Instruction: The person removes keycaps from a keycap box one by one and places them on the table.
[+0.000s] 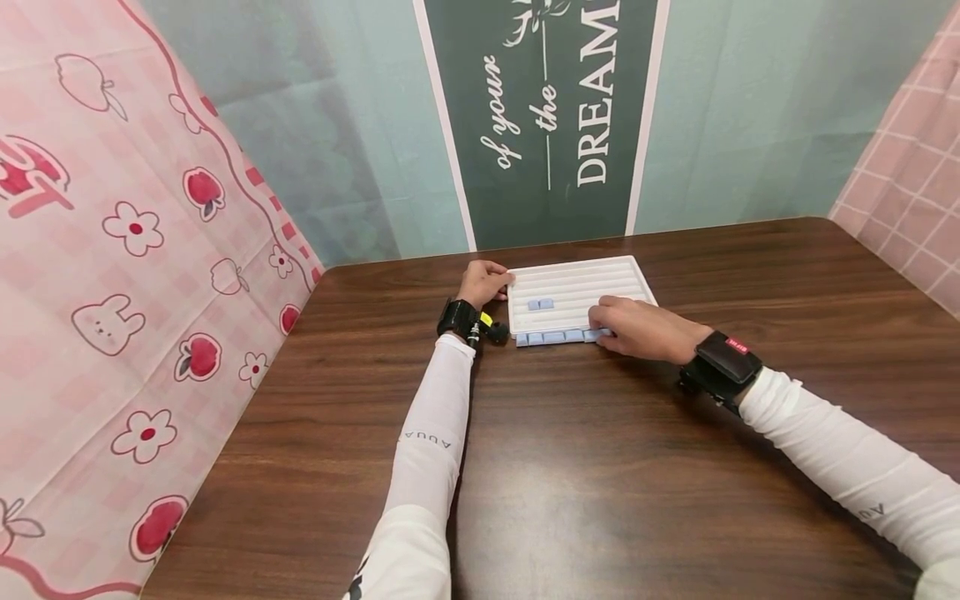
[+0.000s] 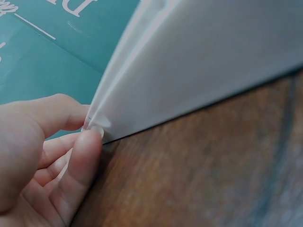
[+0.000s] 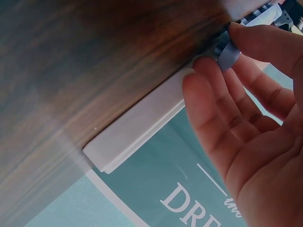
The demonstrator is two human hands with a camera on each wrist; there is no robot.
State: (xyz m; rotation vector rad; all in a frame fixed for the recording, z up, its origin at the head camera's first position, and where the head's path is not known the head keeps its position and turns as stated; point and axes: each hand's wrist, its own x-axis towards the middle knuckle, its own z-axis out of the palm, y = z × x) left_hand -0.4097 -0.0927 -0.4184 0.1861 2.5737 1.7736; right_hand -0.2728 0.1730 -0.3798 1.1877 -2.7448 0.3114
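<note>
A white ridged tray (image 1: 558,283) lies near the back of the table. My left hand (image 1: 483,283) pinches its left edge; in the left wrist view, thumb and finger meet at a corner of the tray (image 2: 156,85). Two light-blue keycaps (image 1: 540,304) sit side by side in one of its rows. Along the near side of the tray runs a line of light-blue keycaps (image 1: 551,337). At the right end of that line, my right hand (image 1: 637,327) pinches a blue keycap (image 3: 228,56), partly hidden by the fingers.
The brown wooden table (image 1: 585,467) reaches toward me. Behind it hangs a teal cloth with a dark green lettered panel (image 1: 551,192). A pink patterned cloth (image 1: 187,275) borders the left side, pink tiles (image 1: 911,200) the right. A small black device (image 1: 497,333) is by my left wrist.
</note>
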